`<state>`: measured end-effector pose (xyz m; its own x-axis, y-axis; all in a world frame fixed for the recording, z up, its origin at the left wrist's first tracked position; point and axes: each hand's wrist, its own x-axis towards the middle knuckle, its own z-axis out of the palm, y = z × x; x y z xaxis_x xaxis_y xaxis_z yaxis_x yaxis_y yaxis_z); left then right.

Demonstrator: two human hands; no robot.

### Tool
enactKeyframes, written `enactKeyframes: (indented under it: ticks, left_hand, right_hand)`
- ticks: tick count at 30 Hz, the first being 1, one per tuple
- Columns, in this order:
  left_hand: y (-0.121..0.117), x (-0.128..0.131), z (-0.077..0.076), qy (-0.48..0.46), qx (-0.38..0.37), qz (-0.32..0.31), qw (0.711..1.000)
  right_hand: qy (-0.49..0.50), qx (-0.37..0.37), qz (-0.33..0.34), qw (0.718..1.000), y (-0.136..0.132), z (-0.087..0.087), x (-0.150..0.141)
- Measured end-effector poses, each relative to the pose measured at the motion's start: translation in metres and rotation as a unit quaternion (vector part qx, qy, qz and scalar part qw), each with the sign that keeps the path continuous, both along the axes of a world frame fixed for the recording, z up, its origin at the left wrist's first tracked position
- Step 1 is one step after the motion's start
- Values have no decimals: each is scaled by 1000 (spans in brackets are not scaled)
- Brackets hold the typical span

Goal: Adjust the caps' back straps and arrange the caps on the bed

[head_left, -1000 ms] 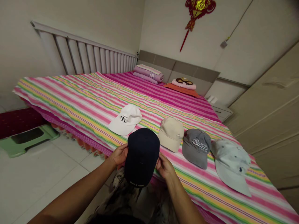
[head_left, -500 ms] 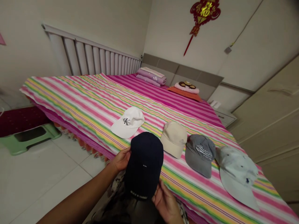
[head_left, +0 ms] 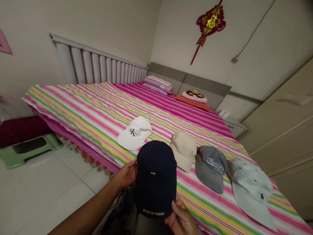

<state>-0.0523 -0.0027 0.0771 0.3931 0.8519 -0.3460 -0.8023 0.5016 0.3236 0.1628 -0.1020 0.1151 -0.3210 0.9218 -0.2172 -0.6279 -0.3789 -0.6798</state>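
Note:
A dark navy baseball cap is held up in front of me between both hands, its brim pointing down toward me with "BELIEVE IN YOURSELF" lettered along the edge. My left hand grips the left side of the cap near the crown. On the lower right, by the brim, my right hand pinches the edge with the thumb on top. Behind it on the bed lie a white cap with a CK logo, a beige cap, a grey cap with white script, and a pale blue-grey cap.
A striped sheet covers the bed. Folded purple bedding and a pink-and-orange pile lie by the headboard. A green stool stands on the tiled floor at left; a wardrobe is at right.
The navy cap has shifted slightly right and tilted, so the brim lettering faces me more plainly. My right hand has moved a little right and down with it. The view has tipped slightly upward.

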Motion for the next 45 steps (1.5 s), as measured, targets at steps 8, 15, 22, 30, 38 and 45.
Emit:
enactKeyframes:
  ticks: [8, 15, 22, 30, 38, 45]
  left_hand:
    - [43, -37, 9, 119, -102, 217, 964]
    - [70, -44, 21, 141, -58, 251, 956]
    - [44, -57, 24, 119, 12, 330, 936]
    - [5, -67, -1, 130, -13, 376, 917]
    - [-6, -60, -6, 152, -11, 366, 918]
    - [-10, -47, -5, 145, -15, 344, 928]
  right_hand:
    - [-6, 21, -25, 999, 28, 22, 9]
    - [16, 28, -66, 997, 83, 40, 3]
    - [42, 23, -112, 993, 175, 62, -23]
    - [16, -103, -137, 985, 213, -10, -54]
    - [8, -165, -149, 975, 212, -34, -52]
    - [-10, -194, -153, 969, 211, -35, -53]
